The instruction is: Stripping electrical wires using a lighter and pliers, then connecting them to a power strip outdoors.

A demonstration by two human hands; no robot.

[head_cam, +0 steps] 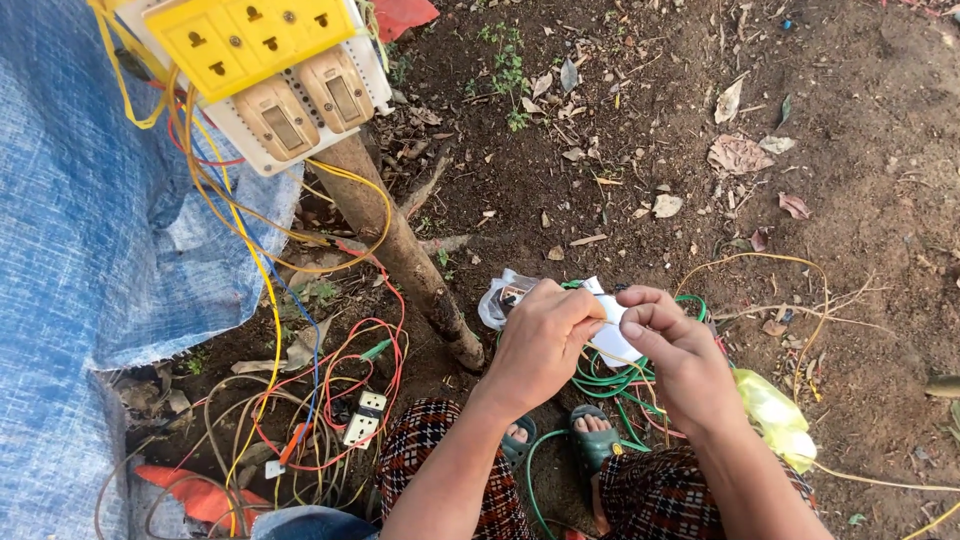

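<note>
**Fingertips pinched on a thin yellow wire**

Fingers of the left hand [540, 345] and right hand [668, 345] close narrowly on a thin yellow wire [612, 323], held between them above the green cable coil [605, 385]. Its short span runs roughly left to right, equally near both hands. Pale yellow, hair-thin; the white piece [612, 340] behind it stays unclear.

Left hand [541, 343] hides the thin wire's [630, 357] end.

One camera on the person's head looks steeply down, close above the hands [610, 345], knees and dirt ground [700, 150].
</note>
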